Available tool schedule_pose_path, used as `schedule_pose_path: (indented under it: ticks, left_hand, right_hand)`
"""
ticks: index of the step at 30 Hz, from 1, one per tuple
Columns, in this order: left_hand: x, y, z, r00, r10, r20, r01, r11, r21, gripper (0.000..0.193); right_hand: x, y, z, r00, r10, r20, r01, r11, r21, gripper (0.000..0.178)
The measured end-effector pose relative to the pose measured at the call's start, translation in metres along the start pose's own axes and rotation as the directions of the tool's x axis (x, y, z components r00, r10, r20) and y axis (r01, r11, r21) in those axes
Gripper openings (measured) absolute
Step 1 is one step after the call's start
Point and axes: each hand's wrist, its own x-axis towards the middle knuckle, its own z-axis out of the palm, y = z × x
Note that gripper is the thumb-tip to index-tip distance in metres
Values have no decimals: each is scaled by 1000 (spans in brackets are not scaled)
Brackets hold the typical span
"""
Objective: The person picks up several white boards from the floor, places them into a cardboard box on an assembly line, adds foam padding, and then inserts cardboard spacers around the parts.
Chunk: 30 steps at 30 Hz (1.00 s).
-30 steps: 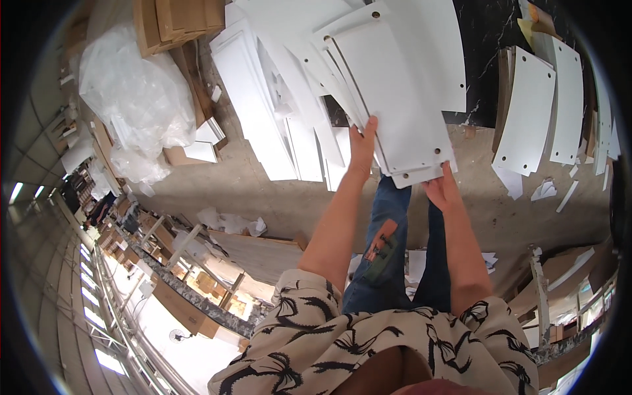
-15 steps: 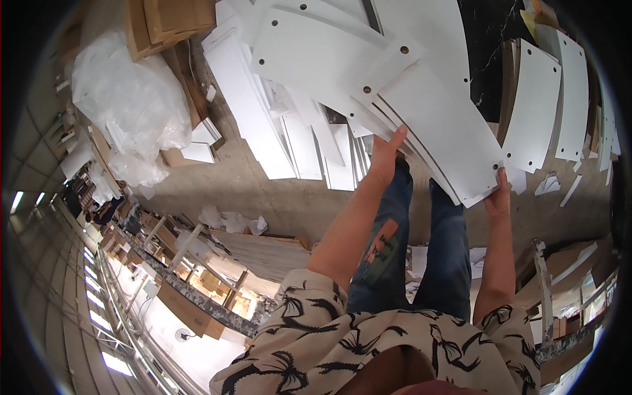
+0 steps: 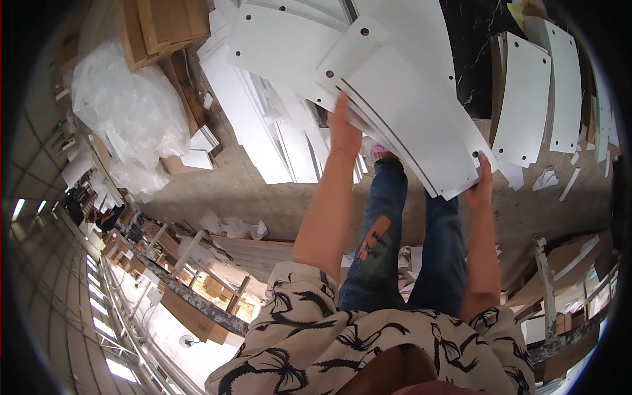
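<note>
In front of me, a few overlapping white boards with dark round holes near their corners slant from far left to near right. Along their left edge my left hand is closed, its thumb at the edge and its fingers partly hidden underneath. My right hand grips the near right corner, close to one hole. Beyond these boards lies another white board with several holes, which they overlap.
White boards lean in a pile to the left, by a bag of clear plastic film and brown cardboard boxes. Curved white panels stand on the right, beside a black marbled surface. Scraps litter the concrete floor.
The boards have shifted to the left. My left hand has slid farther along their left edge, away from me, while my right hand stays at the near corner and moves left with it.
</note>
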Motion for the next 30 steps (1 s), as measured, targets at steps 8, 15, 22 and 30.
schedule_pose_path:
  ticks: [8,15,22,30]
  left_hand:
    - [4,19,16,999,-32,23,34,990,-139,91]
    - [-37,-3,34,995,-15,-103,-20,943,-333,89]
    - [-201,40,38,987,76,-142,-122,926,-357,75]
    - [-446,75,-6,970,177,-168,-238,843,-482,78]
  right_hand:
    - [-37,-34,-36,982,-181,-61,175,980,-91,48]
    - [-41,-91,-19,859,-459,-227,376,867,-328,43]
    - [-113,-155,-19,924,-359,133,381,823,-421,47]
    - [-286,-199,97,914,-231,332,404,480,-779,63]
